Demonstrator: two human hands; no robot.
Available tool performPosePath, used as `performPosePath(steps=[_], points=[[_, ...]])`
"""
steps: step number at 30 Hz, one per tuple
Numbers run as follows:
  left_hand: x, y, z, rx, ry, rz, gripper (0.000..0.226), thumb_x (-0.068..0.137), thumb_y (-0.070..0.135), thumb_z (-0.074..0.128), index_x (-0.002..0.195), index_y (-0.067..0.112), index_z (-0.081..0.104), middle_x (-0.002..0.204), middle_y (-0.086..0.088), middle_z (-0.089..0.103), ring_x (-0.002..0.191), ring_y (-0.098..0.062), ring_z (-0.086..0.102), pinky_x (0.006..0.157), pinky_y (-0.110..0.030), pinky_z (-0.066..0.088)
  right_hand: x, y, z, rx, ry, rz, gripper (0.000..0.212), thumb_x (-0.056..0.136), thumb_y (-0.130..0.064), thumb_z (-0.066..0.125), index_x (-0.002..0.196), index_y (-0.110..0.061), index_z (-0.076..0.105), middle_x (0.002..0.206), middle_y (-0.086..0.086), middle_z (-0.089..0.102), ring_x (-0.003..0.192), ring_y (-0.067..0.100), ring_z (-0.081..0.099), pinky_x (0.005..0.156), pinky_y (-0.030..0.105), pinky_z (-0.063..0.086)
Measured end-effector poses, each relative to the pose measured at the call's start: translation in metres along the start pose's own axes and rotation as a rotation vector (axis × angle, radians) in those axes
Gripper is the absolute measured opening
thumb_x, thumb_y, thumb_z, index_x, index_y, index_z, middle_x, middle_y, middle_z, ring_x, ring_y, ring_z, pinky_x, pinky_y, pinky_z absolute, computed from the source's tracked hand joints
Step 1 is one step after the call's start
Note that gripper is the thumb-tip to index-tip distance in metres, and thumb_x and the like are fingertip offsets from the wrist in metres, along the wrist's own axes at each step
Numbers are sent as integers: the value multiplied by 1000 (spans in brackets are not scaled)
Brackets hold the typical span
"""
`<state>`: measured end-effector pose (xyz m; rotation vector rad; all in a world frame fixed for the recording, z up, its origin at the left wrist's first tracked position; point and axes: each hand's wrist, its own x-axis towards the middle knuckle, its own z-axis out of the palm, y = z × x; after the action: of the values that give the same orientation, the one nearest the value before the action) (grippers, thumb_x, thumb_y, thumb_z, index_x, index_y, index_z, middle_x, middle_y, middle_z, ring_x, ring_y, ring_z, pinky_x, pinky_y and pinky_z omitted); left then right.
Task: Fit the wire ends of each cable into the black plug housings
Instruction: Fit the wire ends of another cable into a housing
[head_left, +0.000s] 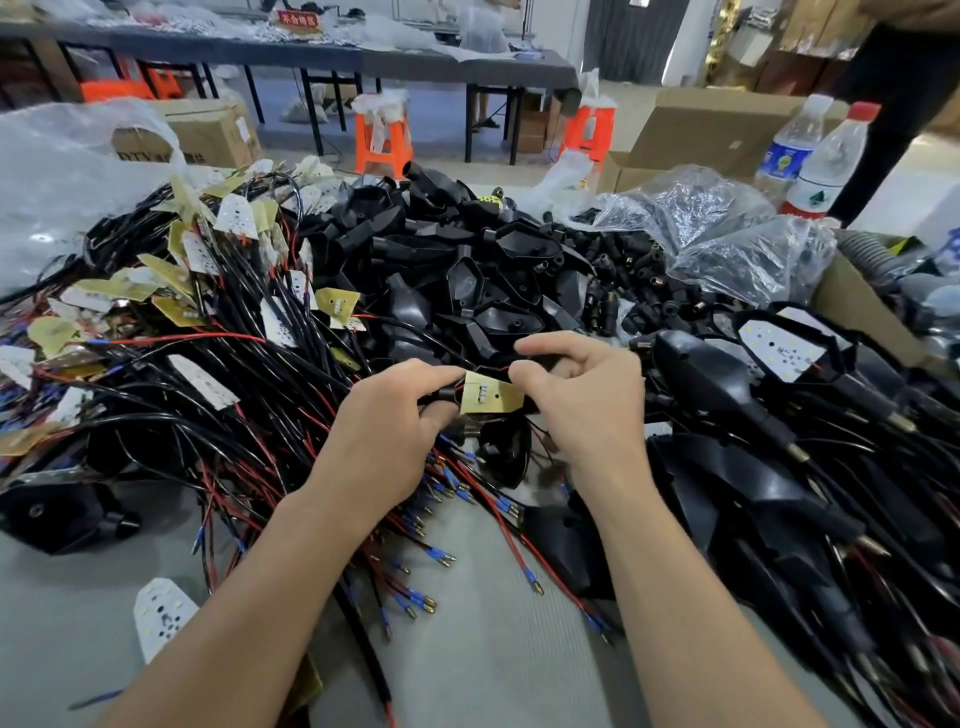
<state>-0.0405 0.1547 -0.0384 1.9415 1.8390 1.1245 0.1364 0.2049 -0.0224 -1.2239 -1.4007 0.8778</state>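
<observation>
My left hand (387, 431) pinches the black cable end beside a small yellow circuit board (488, 397) in the middle of the view. My right hand (582, 395) grips a black housing (540, 361) behind that board, thumb on the board's right edge. Red and black wires run from the board down past my left hand. A big heap of empty black housings (467, 270) lies just behind my hands. To the left spreads a tangle of cables with boards (208, 332). Loose wire ends with blue sleeves and brass tips (431, 519) lie on the grey table below my hands.
Assembled black units with cables (769, 415) pile up at the right. Clear plastic bags (727, 234), two water bottles (826, 161) and cardboard boxes (696, 130) stand at the back right. A loose white board (161, 618) lies near the front left. Orange stools and tables stand behind.
</observation>
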Motion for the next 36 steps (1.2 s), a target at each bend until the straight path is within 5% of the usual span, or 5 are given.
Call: performPosePath(steps=[5, 10, 14, 23, 36], points=[[-1, 2, -3, -26, -11, 57, 34, 94, 16, 67, 124, 32, 73, 93, 18, 65, 87, -2, 60, 76, -24, 47, 0, -4, -2, -83, -289, -10, 24, 73, -27, 81, 95, -36, 80, 99, -25, 71, 99, -4, 66, 81, 24, 52], [-4, 8, -6, 32, 66, 136, 35, 92, 23, 68, 123, 39, 71, 107, 28, 67, 100, 8, 58, 93, -19, 44, 0, -11, -11, 83, -376, 134, 20, 85, -4, 79, 94, -22, 81, 86, -5, 80, 66, 0, 69, 58, 13, 50], [-3, 8, -6, 27, 133, 21, 30, 93, 22, 72, 119, 36, 76, 107, 25, 71, 107, -18, 64, 97, -41, 51, 2, -13, -17, 212, -383, 220, 22, 85, 0, 76, 94, -19, 82, 90, 2, 80, 78, 11, 73, 71, 22, 54], [-1, 4, -5, 48, 207, 2, 17, 96, 21, 70, 108, 26, 80, 91, 15, 71, 88, -22, 63, 88, -49, 51, -1, -13, -14, -310, -210, -72, 31, 61, -24, 94, 82, -39, 77, 101, -36, 63, 91, -24, 54, 71, -2, 37], [-4, 9, -10, 56, 129, -54, 29, 84, 42, 78, 113, 40, 77, 100, 18, 73, 106, -22, 63, 96, -45, 49, -10, -9, 4, -250, -277, -71, 14, 73, -20, 86, 77, -24, 74, 72, -6, 72, 68, 10, 66, 72, 36, 58]])
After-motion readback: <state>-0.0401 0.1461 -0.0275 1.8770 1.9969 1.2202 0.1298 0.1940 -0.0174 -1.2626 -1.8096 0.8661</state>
